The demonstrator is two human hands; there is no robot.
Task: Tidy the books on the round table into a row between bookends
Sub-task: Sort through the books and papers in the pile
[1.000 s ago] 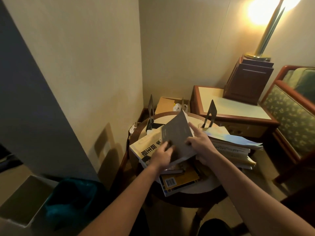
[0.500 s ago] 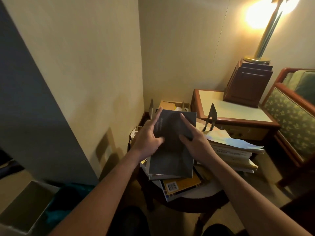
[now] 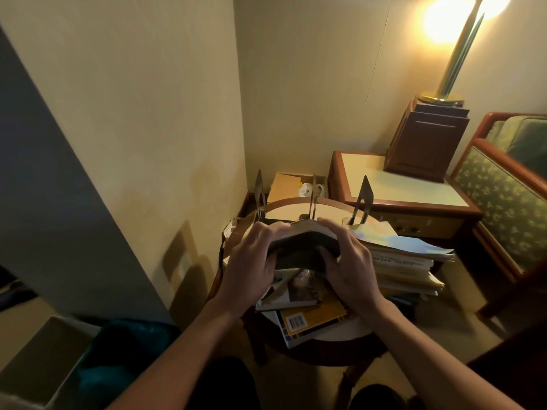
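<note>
- Head view, hands: the left hand (image 3: 251,263) and the right hand (image 3: 350,269) both grasp one dark book (image 3: 302,247). The fingers curl over its top edge at either end. Neither hand is free.
- Head view, book: it is held in the air over the loose pile (image 3: 291,294) on the desk (image 3: 288,211), just short of the middle bookend (image 3: 313,196). It bows between the hands, with the page edge upward. Judgement: the two-ended grip serves to turn the book upright, so that it can stand on its lower edge.
- Head view, bookends: the left bookend (image 3: 260,193) and the right bookend (image 3: 364,198) stand either side of the middle one, at the far side of the desk. All three are thin metal uprights, set apart. No book stands between them yet.
- Head view, other books: the pile lies flat under the hands, with a yellow book (image 3: 313,318) low in it, near the front rim. A second stack (image 3: 405,269) lies flat at the right, near the right bookend.
- Judgement: the task is at an early stage. The next move calls for standing the book against one bookend.
- Risk: a thin, flexible book may slump if released without side support.
</note>
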